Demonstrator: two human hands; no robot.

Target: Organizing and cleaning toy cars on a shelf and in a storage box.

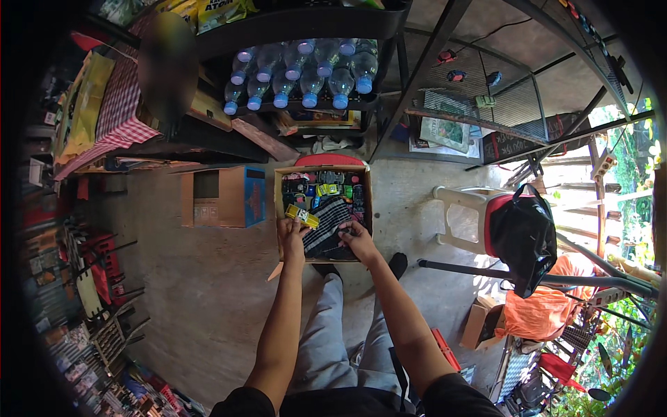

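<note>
An open cardboard box (279, 198) stands in front of me, holding several small toy cars (330, 189) toward its far side. A dark cloth with pale stripes (326, 224) covers the near part of the box. Above the cloth's left side, my left hand (293, 233) grips a yellow toy car (303, 216) between thumb and fingers. Over on the cloth's right side, my right hand (356, 239) has its fingers pinched together at the fabric. Whatever lies beneath the cloth is hidden.
Another cardboard box (219, 198) sits on the floor to the left. Capped plastic bottles (309, 80) fill a shelf ahead. Several toy cars (485, 101) rest on a mesh rack (514, 90). At right, a black bag (524, 236) hangs on a plastic stool (462, 212).
</note>
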